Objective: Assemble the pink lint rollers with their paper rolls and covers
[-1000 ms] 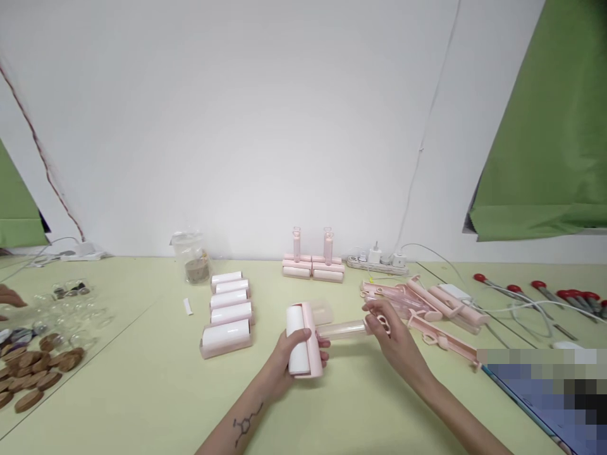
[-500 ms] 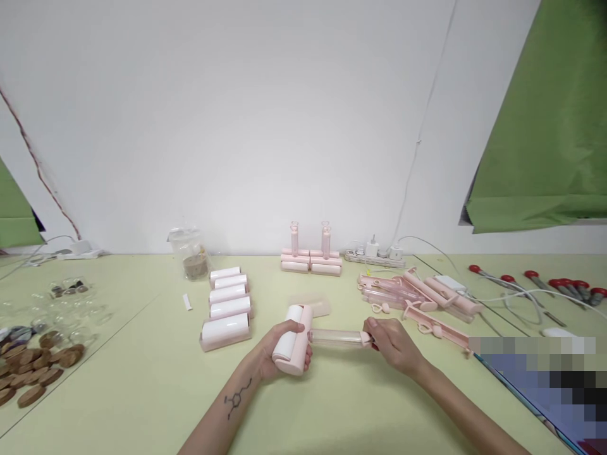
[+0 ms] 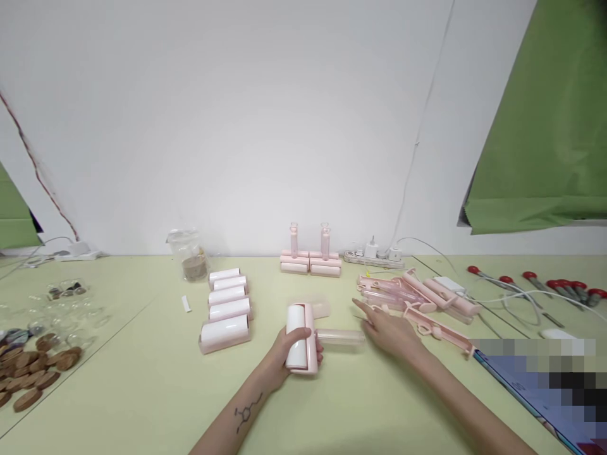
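Pink roller (image 3: 311, 359), held over the counter (image 3: 332, 404) in front of me, clear handle (image 3: 339, 337) pointing right. My left hand (image 3: 281, 355) wraps it, thumb across the front, fingers behind. Right hand (image 3: 391, 332) near the handle's end, index finger stretched out; whether the others pinch anything, I cannot tell. Probably light and stiff; white roll (image 3: 296, 357) perhaps slick, handle likely brittle. Best hold: around the roller, where the handle joins.
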Demonstrator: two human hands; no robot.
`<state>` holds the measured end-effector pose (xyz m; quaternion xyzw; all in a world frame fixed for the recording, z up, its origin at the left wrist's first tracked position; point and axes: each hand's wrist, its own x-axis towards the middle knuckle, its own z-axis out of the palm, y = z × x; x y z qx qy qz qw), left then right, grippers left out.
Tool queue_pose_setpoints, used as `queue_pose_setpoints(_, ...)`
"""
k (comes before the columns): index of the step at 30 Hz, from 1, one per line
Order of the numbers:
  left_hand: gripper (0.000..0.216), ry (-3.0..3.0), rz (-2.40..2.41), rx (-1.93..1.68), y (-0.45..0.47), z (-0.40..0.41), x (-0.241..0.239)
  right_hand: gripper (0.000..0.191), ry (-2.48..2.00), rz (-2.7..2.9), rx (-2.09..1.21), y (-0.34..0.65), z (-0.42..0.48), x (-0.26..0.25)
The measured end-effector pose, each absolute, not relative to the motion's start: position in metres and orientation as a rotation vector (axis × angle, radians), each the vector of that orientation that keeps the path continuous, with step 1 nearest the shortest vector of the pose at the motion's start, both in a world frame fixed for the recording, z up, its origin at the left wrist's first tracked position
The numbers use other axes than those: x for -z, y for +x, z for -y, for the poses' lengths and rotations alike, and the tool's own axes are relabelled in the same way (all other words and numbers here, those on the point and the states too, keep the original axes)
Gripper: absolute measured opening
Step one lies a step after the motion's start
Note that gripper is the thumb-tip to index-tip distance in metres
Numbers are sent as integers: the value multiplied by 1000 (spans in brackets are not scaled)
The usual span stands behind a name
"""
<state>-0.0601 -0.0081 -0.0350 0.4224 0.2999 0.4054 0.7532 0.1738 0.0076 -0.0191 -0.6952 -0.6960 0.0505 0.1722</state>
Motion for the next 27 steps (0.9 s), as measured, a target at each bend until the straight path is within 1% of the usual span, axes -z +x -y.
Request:
queue_pose_setpoints(2,20,935,-662,-892,-59,9,34,49,-2101,1951,-98,176,-6,18)
queue_pose_setpoints(4,20,939,-648,-913,-58,11,32,52,-2191,1905,-42,182,-4,13)
queue_pose_setpoints(8,21,922,-605,-997,-56,13,29,38,-2230,1833,43,195,3,-2)
queue_pose_setpoints(10,22,917,-603,-1036,-56,13,29,40,-2204,1812,65,196,5,-7)
queue_pose_setpoints(12,23,925,-615,-1055,-55,14,29,41,-2080,1830,72,190,8,-9)
queue_pose_setpoints(16,22,951,-622,-1029,-50,17,31,35,-1550,1996,97,156,18,-6)
queue_pose_setpoints(18,22,945,-589,-1000,-47,19,32,33,-1376,2143,161,137,25,-1)
queue_pose_setpoints(20,21,926,-568,-962,-46,22,33,38,-1281,2258,285,124,29,6)
queue_pose_setpoints(23,20,860,-574,-847,-46,24,34,48,-1217,2277,452,122,30,16)
queue_pose_setpoints(27,26,742,-623,-666,-45,21,39,54,-1112,2324,485,131,25,22)
